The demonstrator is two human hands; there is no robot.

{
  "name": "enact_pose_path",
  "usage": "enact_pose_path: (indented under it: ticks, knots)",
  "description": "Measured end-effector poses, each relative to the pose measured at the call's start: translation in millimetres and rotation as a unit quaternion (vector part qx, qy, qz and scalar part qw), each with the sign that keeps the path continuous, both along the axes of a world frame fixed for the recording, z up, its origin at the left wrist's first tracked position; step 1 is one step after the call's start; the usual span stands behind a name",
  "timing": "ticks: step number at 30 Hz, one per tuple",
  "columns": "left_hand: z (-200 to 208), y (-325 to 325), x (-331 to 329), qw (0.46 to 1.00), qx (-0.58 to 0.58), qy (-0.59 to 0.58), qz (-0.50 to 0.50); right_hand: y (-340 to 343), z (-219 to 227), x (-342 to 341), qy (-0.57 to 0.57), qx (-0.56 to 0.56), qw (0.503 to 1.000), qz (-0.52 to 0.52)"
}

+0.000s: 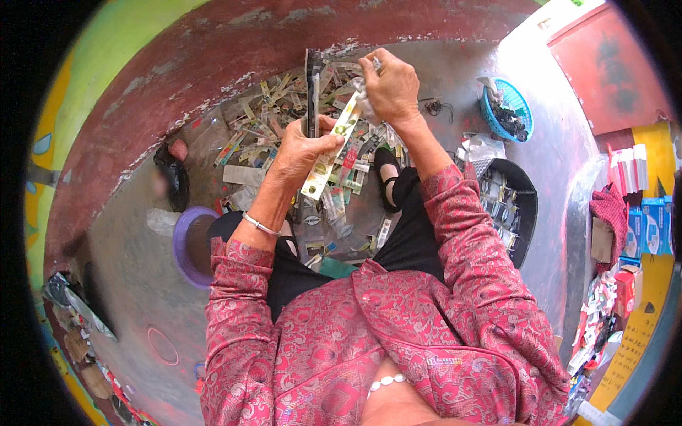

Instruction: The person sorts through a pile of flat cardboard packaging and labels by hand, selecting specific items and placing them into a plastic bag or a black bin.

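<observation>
In front of my chest my left hand (pixel 302 153) is closed around a long narrow printed strip (pixel 327 167), pale with yellow and green pictures. A long dark flat piece (pixel 312 89) stands upright at the same hand, between thumb and fingers. My right hand (pixel 392 89) is closed at the strip's far end, its fingers pinching crumpled whitish clear plastic (pixel 368 110). Whether that plastic is joined to the strip, I cannot tell. Below both hands, many loose printed strips (pixel 245 138) lie scattered on the floor around my feet.
At the right stand a light-blue basket (pixel 527 110) with dark scraps and a black tub (pixel 531 213) holding clear packages. A purple basin (pixel 183 245) is by my left leg, near a black bag (pixel 179 181). Blue boxes (pixel 653 227) line the far right wall.
</observation>
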State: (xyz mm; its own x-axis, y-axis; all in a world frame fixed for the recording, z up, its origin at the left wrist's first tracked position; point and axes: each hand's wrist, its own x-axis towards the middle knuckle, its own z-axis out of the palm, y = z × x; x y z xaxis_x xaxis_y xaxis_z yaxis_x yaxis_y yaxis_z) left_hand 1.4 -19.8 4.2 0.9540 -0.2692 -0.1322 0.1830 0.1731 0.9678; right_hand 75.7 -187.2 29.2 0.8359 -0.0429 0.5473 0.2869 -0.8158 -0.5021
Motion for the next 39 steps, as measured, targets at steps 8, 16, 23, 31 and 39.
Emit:
enact_pose_path:
  ticks: [8, 16, 23, 31, 39]
  knots:
    - [2, -2, 2, 0.991, -0.093, 0.091, 0.039, -21, 3, 8, -0.009, 0.165, 0.986, -0.017]
    - [5, 2, -2, 0.987, -0.140, 0.072, 0.016, 4, -9, -12, -0.153, -0.051, 0.983, 0.087]
    - [15, 1, -1, 0.989, -0.102, 0.098, 0.033, -28, -15, 10, 0.217, 0.407, 0.882, 0.093]
    - [5, 1, 0, 0.970, -0.186, 0.151, 0.032, -10, 6, -11, 0.397, 0.519, 0.702, 0.282]
    - [-25, 21, 23, 0.859, -0.452, 0.235, -0.048, -21, -13, 2, 0.285, 0.735, 0.568, 0.235]
